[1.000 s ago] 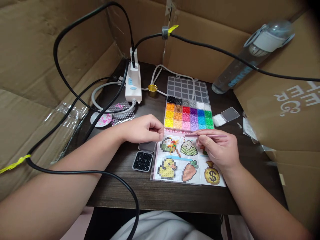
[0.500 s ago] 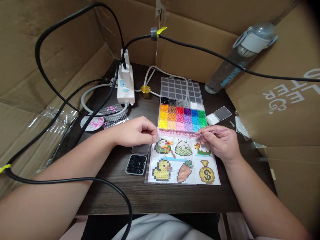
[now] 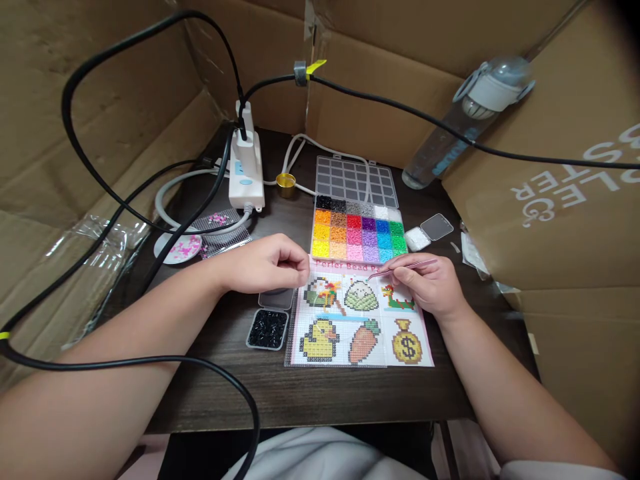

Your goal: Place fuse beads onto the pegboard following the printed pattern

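A pattern sheet with pixel pictures of a duck, a carrot and a money bag lies on the dark table under a clear pegboard. My right hand is closed on thin metal tweezers, whose tip hovers over the sheet's upper middle. My left hand rests at the sheet's upper left corner with its fingers curled and pinched; what they hold is too small to make out. Behind the sheet stands an open bead box with many coloured compartments. A small open case of black beads sits just left of the sheet.
A white power strip and thick black cables cross the left side. A round dish with pink beads, a gold cap, a small case of white beads and a leaning water bottle stand around. Cardboard walls enclose the table.
The view has shifted, so everything sits further left in frame. My right hand with the tweezers has moved slightly left and down over the sheet. My left hand stays put.
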Motion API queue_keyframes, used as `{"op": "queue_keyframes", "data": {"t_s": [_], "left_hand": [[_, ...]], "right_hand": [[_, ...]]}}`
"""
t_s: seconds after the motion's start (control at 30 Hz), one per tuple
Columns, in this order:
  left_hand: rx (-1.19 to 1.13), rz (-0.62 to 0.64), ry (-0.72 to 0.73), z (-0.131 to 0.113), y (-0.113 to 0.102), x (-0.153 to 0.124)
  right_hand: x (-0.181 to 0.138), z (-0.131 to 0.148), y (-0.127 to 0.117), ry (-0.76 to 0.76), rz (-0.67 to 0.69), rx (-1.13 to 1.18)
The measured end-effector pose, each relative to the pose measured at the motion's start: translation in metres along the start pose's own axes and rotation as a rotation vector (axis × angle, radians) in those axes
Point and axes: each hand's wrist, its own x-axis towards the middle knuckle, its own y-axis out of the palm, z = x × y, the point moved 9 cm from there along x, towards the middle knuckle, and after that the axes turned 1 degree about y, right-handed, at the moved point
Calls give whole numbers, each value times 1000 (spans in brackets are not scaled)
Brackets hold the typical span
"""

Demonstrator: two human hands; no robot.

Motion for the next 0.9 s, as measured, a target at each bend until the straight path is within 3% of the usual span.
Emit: {"op": "queue_keyframes", "data": {"t_s": [0.9], "left_hand": [[-23, -8, 4, -4, 1, 0]], "right_hand": [[-1, -12, -3, 31, -3, 7]]}}
